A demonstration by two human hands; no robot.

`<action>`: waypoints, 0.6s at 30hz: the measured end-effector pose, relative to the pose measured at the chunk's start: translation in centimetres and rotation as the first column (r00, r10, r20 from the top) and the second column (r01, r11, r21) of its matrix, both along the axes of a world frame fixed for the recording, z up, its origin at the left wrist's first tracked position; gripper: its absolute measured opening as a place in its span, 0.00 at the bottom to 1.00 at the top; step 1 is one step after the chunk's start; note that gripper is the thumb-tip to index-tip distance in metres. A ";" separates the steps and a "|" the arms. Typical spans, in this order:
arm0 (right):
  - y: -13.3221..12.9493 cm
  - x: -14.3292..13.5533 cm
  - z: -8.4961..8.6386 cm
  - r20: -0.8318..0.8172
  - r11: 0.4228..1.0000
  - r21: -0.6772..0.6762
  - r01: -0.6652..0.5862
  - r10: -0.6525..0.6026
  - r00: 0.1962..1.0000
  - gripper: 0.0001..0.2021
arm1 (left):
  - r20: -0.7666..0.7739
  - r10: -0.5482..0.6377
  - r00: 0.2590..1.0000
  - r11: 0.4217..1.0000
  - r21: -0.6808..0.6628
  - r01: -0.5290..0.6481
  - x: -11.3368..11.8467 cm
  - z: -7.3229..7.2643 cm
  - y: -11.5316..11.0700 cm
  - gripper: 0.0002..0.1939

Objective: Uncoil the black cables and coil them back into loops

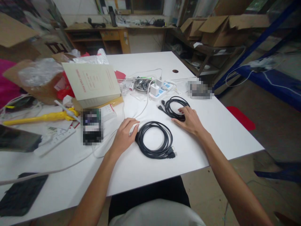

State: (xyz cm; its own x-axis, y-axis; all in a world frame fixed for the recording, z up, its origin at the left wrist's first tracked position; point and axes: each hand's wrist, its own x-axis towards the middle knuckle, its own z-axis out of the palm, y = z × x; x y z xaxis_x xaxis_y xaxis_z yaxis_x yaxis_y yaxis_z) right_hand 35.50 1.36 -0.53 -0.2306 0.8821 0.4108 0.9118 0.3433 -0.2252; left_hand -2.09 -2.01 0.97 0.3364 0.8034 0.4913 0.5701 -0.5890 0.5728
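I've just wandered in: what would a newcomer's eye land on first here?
Likely the nearer black cable coil beside the left hand and the farther black cable coil at the right hand, both dark against the white table. Next, perhaps, the long yellow object on the table's left side, and the pale printed booklet beyond it.

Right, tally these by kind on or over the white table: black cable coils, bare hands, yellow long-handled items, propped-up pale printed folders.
Black cable coils: 2 (nearer coil, farther coil)
Bare hands: 2 (left hand, right hand)
Yellow long-handled item: 1
Pale printed folder: 1
Total: 6
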 end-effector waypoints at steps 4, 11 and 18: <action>-0.1 0.8 -1.7 0.097 0.999 -0.038 0.014 -0.010 0.995 0.25 | 0.015 -0.067 0.998 0.996 -0.053 0.068 0.5 -0.3 -0.2 0.12; -0.2 0.3 -1.8 0.142 0.998 0.035 0.048 -0.053 0.988 0.21 | 0.053 -0.114 0.992 0.982 -0.146 0.121 0.7 -0.4 -0.5 0.14; -0.5 0.9 -1.9 0.128 0.989 0.089 0.121 -0.132 0.983 0.21 | 0.216 -0.084 0.973 0.955 -0.260 0.140 1.1 0.3 -0.7 0.16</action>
State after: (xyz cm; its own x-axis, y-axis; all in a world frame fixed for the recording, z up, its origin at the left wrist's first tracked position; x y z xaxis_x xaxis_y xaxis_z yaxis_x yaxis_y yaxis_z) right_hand 36.37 0.87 -2.43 -0.1765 0.8730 0.4547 0.9690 0.2353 -0.0757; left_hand -1.00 -2.68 1.23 0.3492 0.8785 0.3260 0.3665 -0.4482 0.8154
